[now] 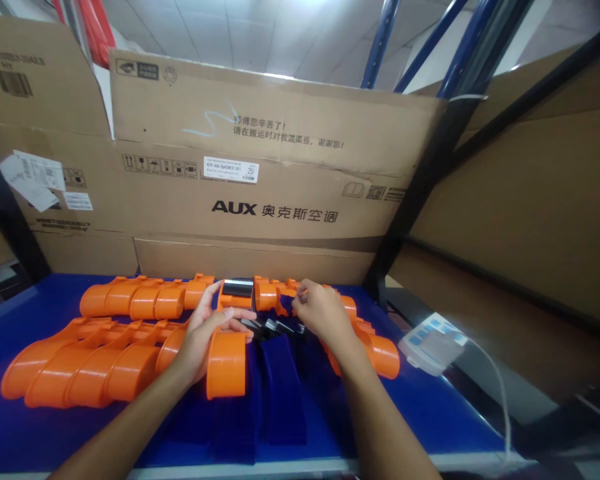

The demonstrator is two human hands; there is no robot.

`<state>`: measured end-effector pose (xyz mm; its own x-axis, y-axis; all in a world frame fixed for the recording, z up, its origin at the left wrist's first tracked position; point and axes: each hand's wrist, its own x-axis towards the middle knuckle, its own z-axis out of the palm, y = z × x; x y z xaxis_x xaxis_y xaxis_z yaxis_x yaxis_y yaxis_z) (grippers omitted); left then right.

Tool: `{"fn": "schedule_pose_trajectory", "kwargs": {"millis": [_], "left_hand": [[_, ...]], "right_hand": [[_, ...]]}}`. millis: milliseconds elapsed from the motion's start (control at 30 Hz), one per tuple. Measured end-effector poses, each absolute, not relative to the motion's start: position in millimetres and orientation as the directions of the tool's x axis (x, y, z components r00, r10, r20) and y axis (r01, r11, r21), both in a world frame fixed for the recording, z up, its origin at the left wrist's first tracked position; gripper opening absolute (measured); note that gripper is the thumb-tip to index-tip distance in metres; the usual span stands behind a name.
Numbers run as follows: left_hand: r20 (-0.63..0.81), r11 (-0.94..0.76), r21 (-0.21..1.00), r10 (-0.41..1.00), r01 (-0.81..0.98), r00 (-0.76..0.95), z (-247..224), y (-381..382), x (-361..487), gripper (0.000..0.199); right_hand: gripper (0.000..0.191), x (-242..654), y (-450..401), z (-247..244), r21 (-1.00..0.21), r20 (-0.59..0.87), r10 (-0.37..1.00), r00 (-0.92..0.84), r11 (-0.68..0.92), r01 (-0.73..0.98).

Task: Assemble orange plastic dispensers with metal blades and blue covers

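Observation:
My left hand (207, 333) is curled around an orange plastic part (236, 302) topped by a black ridged, comb-like strip (238, 287). Its index finger lies along the left edge, with the thumb in front. Just below that hand, close to its lower fingers, is an orange curved piece (226, 365). My right hand (320, 310) is closed with the fingertips pinched together; what they hold, if anything, is hidden. A dark blue bit (287, 304) shows beside those fingertips. Between the hands lie several small black and shiny pieces (271, 325).
Orange curved parts (90, 370) stand in two rows on the blue table surface (180, 433). Dark blue curved strips (284, 393) lie near the front. At right is a clear plastic box (433, 343) with a white cable (505, 400). A cardboard wall (280, 247) closes off the back.

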<state>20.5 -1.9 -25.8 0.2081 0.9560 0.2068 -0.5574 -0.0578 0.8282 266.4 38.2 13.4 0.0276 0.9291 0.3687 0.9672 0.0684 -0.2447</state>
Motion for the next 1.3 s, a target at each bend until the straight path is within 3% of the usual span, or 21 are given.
{"fn": "schedule_pose_trajectory", "kwargs": {"millis": [167, 300, 467, 567, 867, 1000, 1133, 1300], "left_hand": [[0.195, -0.069, 0.838, 0.964, -0.541, 0.179, -24, -3, 23, 0.082], [0.196, -0.087, 0.848, 0.968, -0.523, 0.157, -22, -4, 25, 0.084], [0.159, -0.068, 0.879, 0.975, -0.473, 0.155, -22, -4, 25, 0.074], [0.132, -0.046, 0.889, 0.978, -0.455, 0.159, -24, -4, 24, 0.071], [0.178, -0.106, 0.888, 0.977, -0.448, 0.121, -27, 2, 24, 0.066], [0.184, -0.114, 0.882, 0.977, -0.457, 0.111, -27, 1, 26, 0.065], [0.181, -0.133, 0.887, 0.981, -0.442, 0.068, -27, 1, 27, 0.065], [0.187, -0.137, 0.897, 0.979, -0.42, 0.08, -28, 1, 25, 0.066]], "right_hand": [[0.008, 254, 37, 12, -0.628, 0.487, 0.871, -0.057, 0.395, 0.671], [0.013, 239, 31, 8, -0.755, 0.527, 0.848, -0.059, 0.499, 0.427], [0.023, 221, 21, 3, -0.871, 0.476, 0.877, -0.059, 0.48, 0.108], [0.028, 211, 16, 0, -0.859, 0.509, 0.859, -0.064, 0.511, 0.025], [0.027, 199, 14, -8, -0.802, 0.594, 0.801, -0.073, 0.597, 0.028], [0.013, 203, 13, -8, -0.733, 0.638, 0.757, -0.143, 0.654, 0.188], [0.008, 207, 8, -5, -0.507, 0.733, 0.642, -0.225, 0.736, 0.448], [0.015, 208, 5, -5, -0.404, 0.746, 0.593, -0.302, 0.764, 0.503]]}}
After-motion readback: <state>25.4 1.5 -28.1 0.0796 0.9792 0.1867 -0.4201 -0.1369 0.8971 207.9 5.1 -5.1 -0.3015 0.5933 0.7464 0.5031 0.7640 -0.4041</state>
